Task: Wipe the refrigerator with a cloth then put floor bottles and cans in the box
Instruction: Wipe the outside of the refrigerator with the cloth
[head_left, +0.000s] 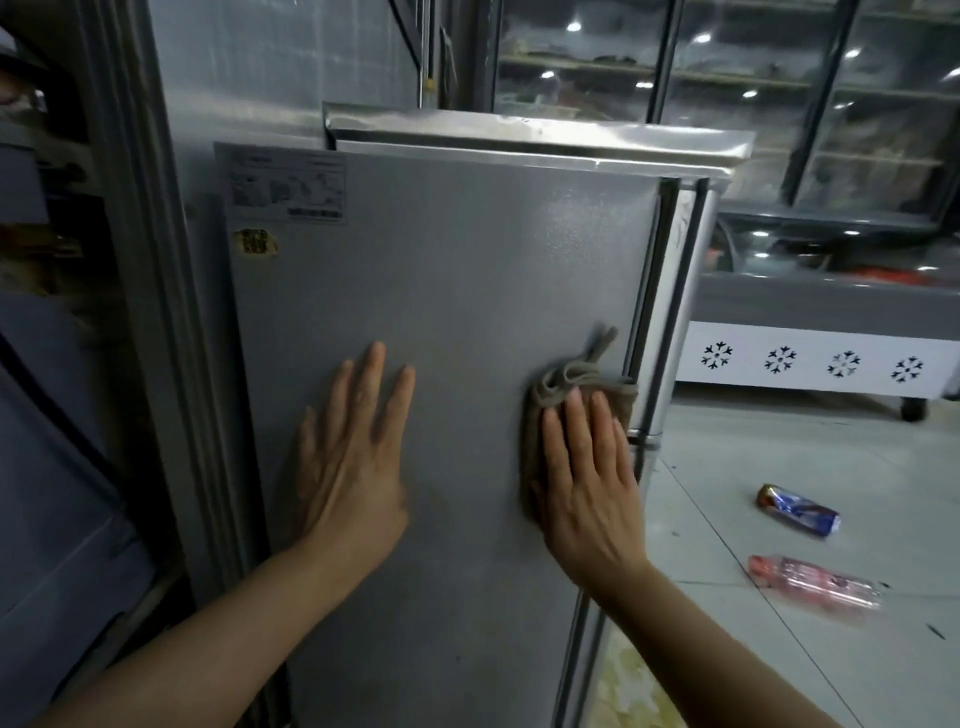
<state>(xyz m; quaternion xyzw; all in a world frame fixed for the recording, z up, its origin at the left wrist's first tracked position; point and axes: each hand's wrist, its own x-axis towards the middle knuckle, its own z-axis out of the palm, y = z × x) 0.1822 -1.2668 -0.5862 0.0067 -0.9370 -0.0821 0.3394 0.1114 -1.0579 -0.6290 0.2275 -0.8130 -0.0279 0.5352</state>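
Two hands flat on the refrigerator (467, 291), its grey side panel finely pebbled. Left hand (353, 462): fingers straight, slightly spread, bare on metal. Right hand (587, 488): fingers straight, pressing a bunched brown cloth (566, 389) (lower part hidden under palm) near the panel's right edge. Label (285, 182) print unreadable. Floor tiles: blue can (797, 509) and pink plastic bottle (815, 582) lying sideways.

No text can be read. The refrigerator (441, 312) carries a printed label (287, 183) and a yellow sticker (254, 242), both too blurred; the can (797, 510) and bottle (815, 582) on the floor show illegible print.
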